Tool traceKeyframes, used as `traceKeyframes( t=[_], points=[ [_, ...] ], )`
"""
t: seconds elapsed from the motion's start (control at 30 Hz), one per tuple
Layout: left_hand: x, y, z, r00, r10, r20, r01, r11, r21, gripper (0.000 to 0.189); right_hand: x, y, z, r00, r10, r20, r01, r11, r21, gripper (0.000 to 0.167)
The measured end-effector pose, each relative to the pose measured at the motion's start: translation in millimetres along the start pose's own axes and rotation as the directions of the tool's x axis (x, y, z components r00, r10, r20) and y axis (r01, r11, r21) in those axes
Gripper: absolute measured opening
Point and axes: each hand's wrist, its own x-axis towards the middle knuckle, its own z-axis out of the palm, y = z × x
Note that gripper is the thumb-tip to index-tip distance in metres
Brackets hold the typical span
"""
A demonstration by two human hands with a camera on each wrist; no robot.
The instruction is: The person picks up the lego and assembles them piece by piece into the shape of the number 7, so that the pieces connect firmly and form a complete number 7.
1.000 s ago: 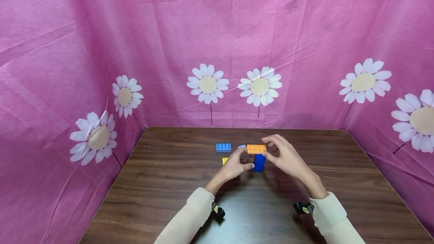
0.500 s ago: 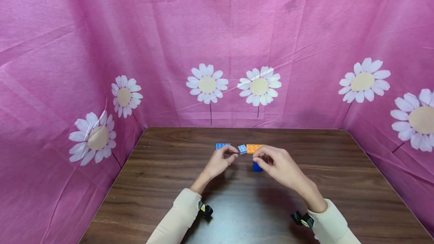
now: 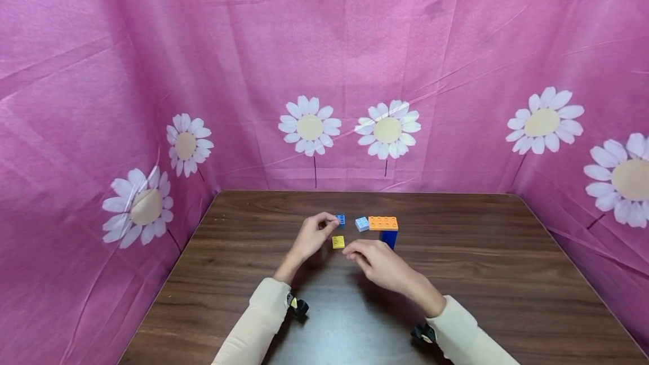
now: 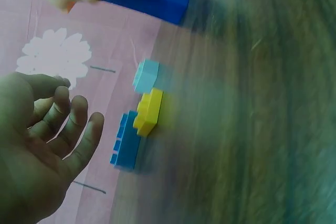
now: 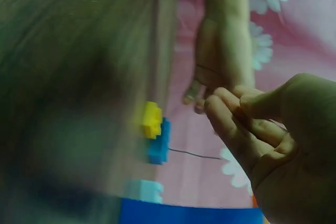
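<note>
My left hand (image 3: 310, 235) hovers at the blue brick (image 3: 341, 219), hiding its left part in the head view. Seen from the left wrist, that brick (image 4: 126, 141) lies apart from the loosely bent fingers, which hold nothing. My right hand (image 3: 382, 266) is just right of a small yellow brick (image 3: 338, 242), fingers loosely bent with nothing in them. Behind the right hand, an orange brick (image 3: 383, 223) lies across the top of an upright dark blue block (image 3: 389, 239), whose lower part is hidden. A light blue brick (image 3: 361, 223) sits left of the orange one.
The brown wooden table (image 3: 233, 241) carries all the bricks. A pink cloth with white flowers (image 3: 324, 72) hangs along its back and sides. Each wrist wears a small black camera (image 3: 299, 307).
My left hand has moved left from beside the dark blue block to the blue brick. My right hand has left the orange brick and come left and nearer, uncovering the orange brick.
</note>
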Motion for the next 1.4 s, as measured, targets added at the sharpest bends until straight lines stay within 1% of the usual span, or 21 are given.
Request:
traceKeyframes(
  t=[0.1, 0.17, 0.27, 0.4, 0.57, 0.63, 0.77, 0.93, 1.07, 1.17, 1.27, 1.4],
  points=[
    [3.3, -2.3, -3.9, 1.000, -0.016, -0.011, 0.017, 1.000, 0.008, 0.017, 5.7, 1, 10, 0.999, 0.035, 0.030, -0.034, 0.998, -0.046, 0.016],
    [5.5, -3.4, -5.9, 1.000, -0.025, -0.016, 0.025, 1.000, 0.016, 0.018, 9.7, 2, 16, 0.996, 0.066, 0.056, -0.063, 0.996, -0.057, 0.017],
    [8.5, -4.9, -8.0, 1.000, -0.025, -0.017, 0.025, 0.999, 0.037, 0.018, 15.2, 3, 22, 0.992, 0.098, 0.084, -0.091, 0.992, -0.086, 0.018],
    [12.3, -5.6, -9.5, 1.000, -0.011, -0.017, 0.012, 0.995, 0.095, 0.017, 22.4, 8, 28, 0.991, 0.099, 0.089, -0.085, 0.986, -0.141, 0.018],
    [17.0, -5.0, -9.4, 0.999, 0.021, -0.024, -0.016, 0.983, 0.182, 0.015, 30.1, 14, 32, 0.994, 0.075, 0.078, -0.057, 0.977, -0.207, 0.019],
    [18.8, -5.5, -9.0, 0.999, 0.031, -0.021, -0.026, 0.980, 0.199, 0.015, 33.0, 15, 34, 0.994, 0.077, 0.079, -0.058, 0.973, -0.222, 0.019],
    [21.6, -6.3, -7.9, 1.000, 0.029, -0.007, -0.026, 0.974, 0.226, 0.020, 38.6, 18, 38, 0.990, 0.107, 0.097, -0.081, 0.967, -0.240, 0.023],
    [23.5, -7.9, -5.7, 1.000, 0.001, -0.001, 0.000, 0.960, 0.281, 0.028, 42.7, 21, 42, 0.980, 0.151, 0.128, -0.111, 0.955, -0.274, 0.031],
    [24.5, -10.5, -3.1, 0.999, -0.020, 0.045, 0.007, 0.961, 0.277, 0.033, 42.8, 22, 42, 0.972, 0.178, 0.152, -0.129, 0.950, -0.283, 0.035],
    [24.8, -13.8, -0.9, 0.995, -0.024, 0.096, -0.004, 0.959, 0.283, 0.038, 41.8, 22, 42, 0.973, 0.170, 0.159, -0.123, 0.955, -0.270, 0.033],
    [25.2, -16.8, 1.0, 0.990, -0.021, 0.137, -0.024, 0.948, 0.317, 0.041, 41.8, 23, 41, 0.978, 0.139, 0.154, -0.095, 0.959, -0.267, 0.028],
    [24.1, -18.5, 3.1, 0.985, -0.045, 0.167, -0.022, 0.926, 0.377, 0.040, 42.6, 25, 41, 0.982, 0.118, 0.148, -0.079, 0.965, -0.250, 0.021]
  ],
)
